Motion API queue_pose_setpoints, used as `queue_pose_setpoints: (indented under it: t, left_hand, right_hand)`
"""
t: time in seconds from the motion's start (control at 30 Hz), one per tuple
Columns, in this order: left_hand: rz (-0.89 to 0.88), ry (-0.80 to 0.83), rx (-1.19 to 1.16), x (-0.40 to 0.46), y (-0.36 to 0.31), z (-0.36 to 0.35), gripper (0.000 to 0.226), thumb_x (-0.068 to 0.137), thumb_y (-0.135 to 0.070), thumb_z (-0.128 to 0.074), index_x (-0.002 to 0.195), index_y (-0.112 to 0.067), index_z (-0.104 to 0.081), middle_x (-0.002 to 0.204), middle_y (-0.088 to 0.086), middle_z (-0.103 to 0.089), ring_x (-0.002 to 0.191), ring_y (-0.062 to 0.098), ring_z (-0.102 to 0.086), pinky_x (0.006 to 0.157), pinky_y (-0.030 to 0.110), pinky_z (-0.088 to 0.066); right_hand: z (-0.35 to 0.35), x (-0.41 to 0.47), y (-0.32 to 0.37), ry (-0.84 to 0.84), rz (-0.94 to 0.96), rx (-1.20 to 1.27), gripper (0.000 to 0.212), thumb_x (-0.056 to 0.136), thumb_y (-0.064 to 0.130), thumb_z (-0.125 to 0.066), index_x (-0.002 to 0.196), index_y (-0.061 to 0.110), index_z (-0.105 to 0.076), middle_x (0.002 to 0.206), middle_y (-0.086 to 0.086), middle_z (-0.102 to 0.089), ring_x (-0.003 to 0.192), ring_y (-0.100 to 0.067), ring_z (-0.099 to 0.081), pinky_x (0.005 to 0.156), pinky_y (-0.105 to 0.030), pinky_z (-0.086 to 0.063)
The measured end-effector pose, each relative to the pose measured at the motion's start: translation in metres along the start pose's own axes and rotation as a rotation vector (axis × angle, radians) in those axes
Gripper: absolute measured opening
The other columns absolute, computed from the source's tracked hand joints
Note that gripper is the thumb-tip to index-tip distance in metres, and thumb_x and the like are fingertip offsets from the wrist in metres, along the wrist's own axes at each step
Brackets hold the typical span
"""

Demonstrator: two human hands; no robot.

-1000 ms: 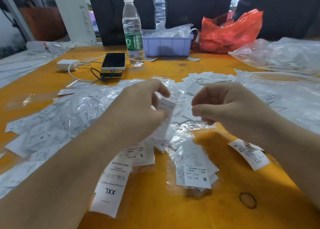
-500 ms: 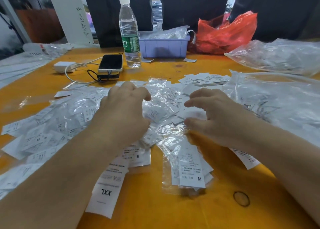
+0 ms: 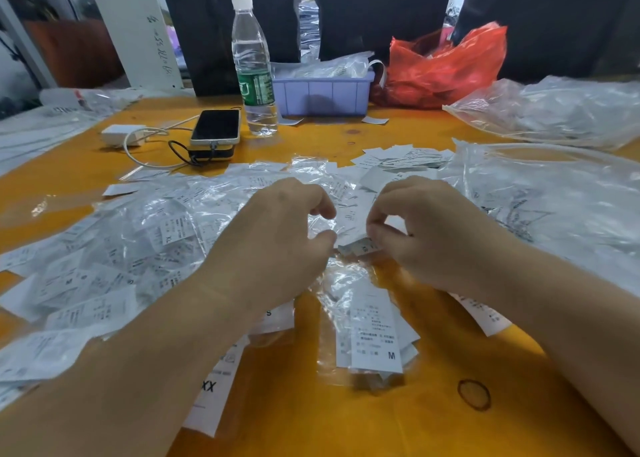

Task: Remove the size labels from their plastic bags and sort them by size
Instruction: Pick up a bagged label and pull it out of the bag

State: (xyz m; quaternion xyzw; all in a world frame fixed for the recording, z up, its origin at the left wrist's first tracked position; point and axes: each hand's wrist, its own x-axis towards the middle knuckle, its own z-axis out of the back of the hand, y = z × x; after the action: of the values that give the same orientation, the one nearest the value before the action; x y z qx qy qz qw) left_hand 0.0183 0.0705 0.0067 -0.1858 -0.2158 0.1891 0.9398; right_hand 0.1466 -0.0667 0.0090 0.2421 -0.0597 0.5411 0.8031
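Btwn both hands, XS label (image 3: pixel 360 248) pinched in right grip (image 3: pixel 429 235), left grip (image 3: pixel 277 238) curled on plastic bag (image 3: pixel 320 228).

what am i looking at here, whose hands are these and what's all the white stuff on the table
There is no machine here. One camera worn on a person's head looks down at their own two bare hands. The orange table is strewn with white size labels, many in clear plastic bags. A sorted stack marked M lies near the front. The left hand and right hand meet over the heap; the right hand pinches a small bundle of labels, while what the left hand's fingers hold is unclear. Behind stand a water bottle, a phone, a purple bin and a red bag.
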Motion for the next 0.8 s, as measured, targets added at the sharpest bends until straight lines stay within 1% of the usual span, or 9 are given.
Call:
queue_pose_setpoints:
  t: [0.07, 0.2, 0.3, 0.4, 0.5, 0.57, 0.67, 0.73, 0.8]
  left_hand:
    - [-0.006, 0.032, -0.018, -0.001, -0.001, -0.002, 0.016, 0.087, -0.035, -0.065, 0.103, -0.038, -0.06, 0.106, -0.018, -0.055, 0.096, 0.003, -0.05, 0.07, 0.011, -0.034]
    - [-0.008, 0.078, -0.088, -0.002, -0.003, -0.004, 0.013, 0.087, -0.038, -0.066, 0.097, -0.039, -0.058, 0.101, -0.02, -0.055, 0.093, 0.0, -0.052, 0.064, 0.014, -0.036]
    - [-0.023, 0.058, -0.145, -0.002, -0.005, -0.003, 0.006, 0.087, -0.037, -0.065, 0.084, -0.036, -0.06, 0.093, -0.02, -0.058, 0.087, 0.0, -0.056, 0.065, 0.02, -0.044]
    - [-0.06, 0.015, -0.207, -0.003, -0.008, -0.002, 0.009, 0.088, -0.029, -0.065, 0.08, -0.034, -0.064, 0.08, -0.018, -0.062, 0.077, 0.001, -0.06, 0.059, 0.019, -0.048]
    - [-0.103, -0.026, -0.208, -0.004, -0.009, 0.0, 0.008, 0.089, -0.024, -0.065, 0.088, -0.031, -0.07, 0.076, -0.015, -0.066, 0.074, 0.003, -0.061, 0.061, 0.017, -0.048]
    - [-0.123, -0.051, -0.19, -0.004, -0.009, 0.001, 0.008, 0.089, -0.025, -0.065, 0.09, -0.029, -0.071, 0.076, -0.013, -0.067, 0.074, 0.005, -0.061, 0.064, 0.024, -0.051]
    - [-0.138, -0.098, -0.168, -0.003, -0.007, 0.002, 0.007, 0.09, -0.026, -0.065, 0.087, -0.027, -0.072, 0.074, -0.011, -0.066, 0.073, 0.007, -0.061, 0.064, 0.03, -0.051]
    - [-0.123, -0.121, -0.149, -0.002, -0.008, 0.002, 0.006, 0.089, -0.024, -0.066, 0.087, -0.028, -0.071, 0.074, -0.013, -0.066, 0.072, 0.007, -0.06, 0.062, 0.023, -0.049]
    - [-0.1, -0.125, -0.132, -0.002, -0.008, 0.002, 0.008, 0.088, -0.023, -0.068, 0.091, -0.03, -0.068, 0.076, -0.015, -0.065, 0.072, 0.005, -0.06, 0.061, 0.018, -0.047]
  right_hand:
    - [0.003, 0.0, 0.003, -0.084, 0.048, 0.048, 0.012, 0.092, 0.016, -0.062, 0.084, 0.012, -0.07, 0.086, 0.004, -0.063, 0.086, -0.013, -0.054, 0.073, -0.025, -0.042]
    - [0.005, -0.002, 0.007, -0.149, 0.108, 0.125, 0.01, 0.093, 0.016, -0.061, 0.087, 0.012, -0.068, 0.084, 0.002, -0.063, 0.08, -0.016, -0.056, 0.07, -0.029, -0.046]
    - [0.005, -0.003, 0.009, -0.17, 0.109, 0.19, 0.008, 0.092, 0.016, -0.063, 0.088, 0.014, -0.07, 0.08, 0.003, -0.066, 0.075, -0.012, -0.058, 0.067, -0.025, -0.044]
    - [0.006, -0.004, 0.011, -0.176, 0.101, 0.273, 0.007, 0.09, 0.015, -0.066, 0.089, 0.016, -0.072, 0.078, 0.007, -0.067, 0.073, -0.008, -0.06, 0.064, -0.02, -0.045]
    - [0.006, -0.005, 0.011, -0.129, 0.066, 0.374, 0.008, 0.09, 0.017, -0.065, 0.087, 0.017, -0.073, 0.078, 0.003, -0.069, 0.076, -0.015, -0.062, 0.068, -0.033, -0.048]
    - [0.006, -0.005, 0.011, -0.107, 0.051, 0.411, 0.008, 0.09, 0.018, -0.065, 0.088, 0.017, -0.073, 0.079, 0.002, -0.069, 0.077, -0.015, -0.063, 0.07, -0.035, -0.049]
    - [0.006, -0.005, 0.012, -0.084, 0.039, 0.435, 0.01, 0.09, 0.024, -0.065, 0.09, 0.019, -0.074, 0.079, 0.006, -0.069, 0.078, -0.012, -0.063, 0.066, -0.025, -0.051]
    - [0.007, -0.005, 0.011, -0.092, 0.04, 0.387, 0.013, 0.09, 0.023, -0.064, 0.089, 0.017, -0.075, 0.08, 0.007, -0.069, 0.078, -0.01, -0.062, 0.067, -0.019, -0.048]
    - [0.007, -0.006, 0.011, -0.118, 0.05, 0.326, 0.013, 0.089, 0.02, -0.064, 0.089, 0.015, -0.076, 0.08, 0.008, -0.069, 0.079, -0.008, -0.062, 0.069, -0.018, -0.048]
